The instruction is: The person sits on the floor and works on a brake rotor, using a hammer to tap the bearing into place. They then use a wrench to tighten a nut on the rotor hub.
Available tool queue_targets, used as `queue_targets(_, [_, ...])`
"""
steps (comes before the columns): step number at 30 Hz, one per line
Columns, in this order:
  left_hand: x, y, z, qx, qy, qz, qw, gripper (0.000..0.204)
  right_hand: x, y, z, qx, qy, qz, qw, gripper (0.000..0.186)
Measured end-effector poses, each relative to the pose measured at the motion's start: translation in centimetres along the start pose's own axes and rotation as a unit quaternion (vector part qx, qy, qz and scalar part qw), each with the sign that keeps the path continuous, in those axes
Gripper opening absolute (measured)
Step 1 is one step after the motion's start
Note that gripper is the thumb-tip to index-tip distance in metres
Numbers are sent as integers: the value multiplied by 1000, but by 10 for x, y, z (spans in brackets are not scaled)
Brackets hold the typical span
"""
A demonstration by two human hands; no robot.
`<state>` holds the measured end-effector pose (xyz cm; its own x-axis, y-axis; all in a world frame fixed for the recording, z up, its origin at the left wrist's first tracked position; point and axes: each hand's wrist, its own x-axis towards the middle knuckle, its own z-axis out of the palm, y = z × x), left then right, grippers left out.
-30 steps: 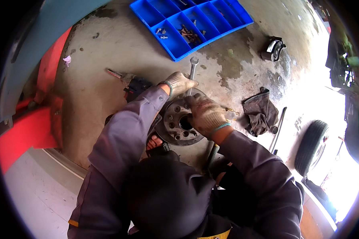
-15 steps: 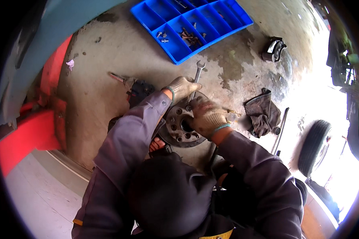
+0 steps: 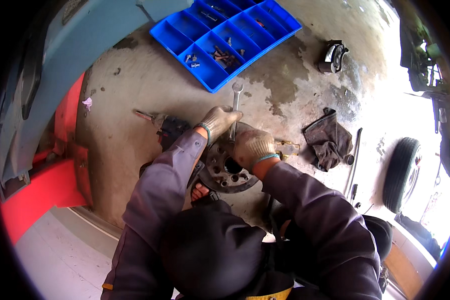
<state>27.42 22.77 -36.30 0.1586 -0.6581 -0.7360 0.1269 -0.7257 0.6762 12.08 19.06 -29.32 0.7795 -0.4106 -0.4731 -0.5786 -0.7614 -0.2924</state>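
My left hand (image 3: pixel 221 121), in a pale knitted work glove, is closed around the shaft of a silver combination wrench (image 3: pixel 236 100). The wrench's open jaw points away from me, and its lower end comes down at the far edge of a round metal brake drum or hub (image 3: pixel 219 165) with several holes. My right hand (image 3: pixel 252 148), gloved alike, lies over the drum's far right side beside the wrench's lower end. Its fingers look curled, and whatever they grip is hidden beneath them. A brass-coloured metal fitting (image 3: pixel 288 149) shows just right of that hand.
Beyond my hands sits a blue compartment tray (image 3: pixel 211 83) with bolts inside. A cordless power tool (image 3: pixel 169 131) lies left. Rightward are a dark cloth (image 3: pixel 330 140), a long bar (image 3: pixel 354 162), a tyre (image 3: pixel 400 175) and a black-and-silver part (image 3: pixel 333 57). A red metal support (image 3: pixel 50 187) stands left.
The wrench, tilted rightward before, now stands nearly straight in the view, with my left hand still around it. My right hand has shifted slightly left. The whole view has moved a little.
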Motion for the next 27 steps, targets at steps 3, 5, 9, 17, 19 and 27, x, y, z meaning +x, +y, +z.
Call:
queue_targets(3, [4,-2,0,-46,11,-2,999,30,0,-9,-7,-42,18,-33,998,31])
queue_targets(5, [4,-6,2,-22,15,3,1000,31,10,-10,-22,-33,-132,42,990,32])
queue_targets(9, [-9,6,1,-62,2,-25,998,35,-2,-5,-19,0,22,-5,1000,42])
queue_targets(17, [9,-11,1,58,27,4,998,36,6,0,7,31,-69,52,996,45])
queue_targets(19, [4,-5,3,56,36,1,998,35,0,-10,-13,-7,-20,-8,1000,45])
queue_targets(27, [8,-12,6,-27,10,18,999,27,-3,2,7,67,-82,17,994,52])
